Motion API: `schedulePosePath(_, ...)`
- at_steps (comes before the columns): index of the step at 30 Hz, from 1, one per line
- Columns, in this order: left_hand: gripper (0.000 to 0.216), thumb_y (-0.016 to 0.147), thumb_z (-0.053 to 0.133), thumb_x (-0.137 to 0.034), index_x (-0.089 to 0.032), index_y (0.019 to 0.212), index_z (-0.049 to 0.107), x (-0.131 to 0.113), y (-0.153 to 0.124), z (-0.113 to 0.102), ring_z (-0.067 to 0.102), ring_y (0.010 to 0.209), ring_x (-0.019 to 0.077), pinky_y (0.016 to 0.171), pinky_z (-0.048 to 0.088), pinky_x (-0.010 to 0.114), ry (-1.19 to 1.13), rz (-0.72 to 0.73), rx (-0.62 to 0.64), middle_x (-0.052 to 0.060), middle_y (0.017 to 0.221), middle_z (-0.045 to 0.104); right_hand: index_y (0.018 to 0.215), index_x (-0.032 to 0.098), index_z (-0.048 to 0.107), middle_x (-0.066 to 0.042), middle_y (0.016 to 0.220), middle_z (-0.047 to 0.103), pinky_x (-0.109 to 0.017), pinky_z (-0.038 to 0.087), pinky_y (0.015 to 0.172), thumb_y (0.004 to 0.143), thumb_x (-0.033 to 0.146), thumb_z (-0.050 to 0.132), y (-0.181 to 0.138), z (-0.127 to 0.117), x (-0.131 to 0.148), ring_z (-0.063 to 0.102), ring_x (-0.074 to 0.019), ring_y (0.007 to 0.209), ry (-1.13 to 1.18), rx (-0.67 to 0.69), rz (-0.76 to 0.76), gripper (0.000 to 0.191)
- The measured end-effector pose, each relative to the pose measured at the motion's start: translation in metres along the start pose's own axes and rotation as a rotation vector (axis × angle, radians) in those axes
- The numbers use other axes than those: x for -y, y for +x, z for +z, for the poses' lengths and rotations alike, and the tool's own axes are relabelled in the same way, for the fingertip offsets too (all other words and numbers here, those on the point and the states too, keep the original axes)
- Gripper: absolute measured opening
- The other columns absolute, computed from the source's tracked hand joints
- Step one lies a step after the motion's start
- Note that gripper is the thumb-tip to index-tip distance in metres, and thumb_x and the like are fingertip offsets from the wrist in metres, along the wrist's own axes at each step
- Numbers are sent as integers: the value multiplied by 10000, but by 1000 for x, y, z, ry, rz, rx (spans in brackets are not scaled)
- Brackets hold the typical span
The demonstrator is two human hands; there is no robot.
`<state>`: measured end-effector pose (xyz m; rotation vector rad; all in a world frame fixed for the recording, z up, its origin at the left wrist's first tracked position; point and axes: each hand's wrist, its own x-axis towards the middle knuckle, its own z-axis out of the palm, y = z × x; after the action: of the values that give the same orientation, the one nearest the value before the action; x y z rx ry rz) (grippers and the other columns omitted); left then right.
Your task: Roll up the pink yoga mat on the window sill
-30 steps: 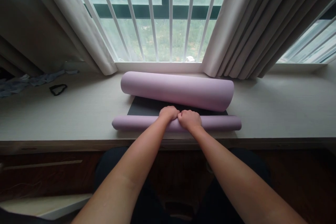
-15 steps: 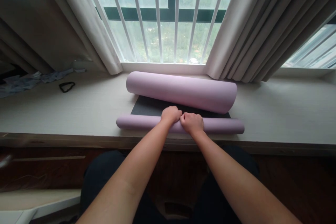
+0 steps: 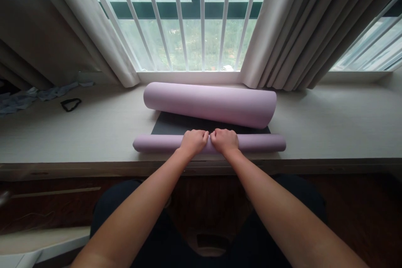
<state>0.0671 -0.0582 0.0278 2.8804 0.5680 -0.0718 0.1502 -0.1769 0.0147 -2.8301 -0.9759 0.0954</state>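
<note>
A yoga mat (image 3: 209, 104), pink outside and dark grey inside, lies rolled from both ends on the window ledge. Its thicker roll is at the back by the window, slightly slanted; a thinner, tighter roll runs along the front edge. A strip of the dark side shows between the two rolls. Near the middle of the thin roll, my left hand (image 3: 194, 141) is closed over the top, fingers curled down its far side. Just to the right, my right hand (image 3: 224, 139) grips the same roll. A small gap separates the hands; the fingertips are hidden.
The pale ledge (image 3: 329, 130) runs along a barred window with a grey curtain (image 3: 292, 29) on the right and another curtain (image 3: 91, 29) on the left. A black band (image 3: 70, 104) and crumpled pale scraps (image 3: 34, 95) lie at the left. My legs are below the ledge.
My hands have moved slightly apart along the thin roll, the left one shifting left. Both remain closed on it. The whole view has shifted a little.
</note>
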Motion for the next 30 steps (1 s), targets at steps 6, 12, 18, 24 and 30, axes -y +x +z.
schedulePosePath(6,362,1074,361,-339,-210,1007,693,3,-18,18,691,985,269,853,401,419,146,156,-228,72,1016,765,1018,182,801,-134,990,778,-363,471,868,1021,362,366,1,-2,-1,738,-265,934,8,15,-17,471)
schedulePosePath(12,314,1033,414,-312,-212,999,710,3,-15,27,684,970,289,835,401,439,171,114,-259,73,1015,757,1018,155,783,-144,988,777,-353,457,871,1036,340,354,-3,2,-1,732,-252,927,-9,-15,-47,467)
schedulePosePath(18,368,1028,384,-320,-200,955,724,2,-8,26,713,940,298,813,424,439,184,88,-226,85,976,770,996,166,803,-146,984,779,-373,478,864,1027,348,352,1,1,-1,738,-274,926,5,4,-34,487)
schedulePosePath(24,429,1032,356,-336,-194,919,745,0,8,14,744,936,313,756,454,422,177,63,-116,104,986,788,1022,179,821,-163,1030,776,-362,512,844,996,376,386,17,-4,-2,743,-294,958,63,89,56,479)
schedulePosePath(30,460,1067,308,-392,-195,1039,723,4,5,12,731,1011,317,817,475,439,183,147,-83,104,1081,779,1002,194,816,-146,1018,775,-382,519,820,1003,386,365,13,0,-4,746,-313,951,40,38,18,490)
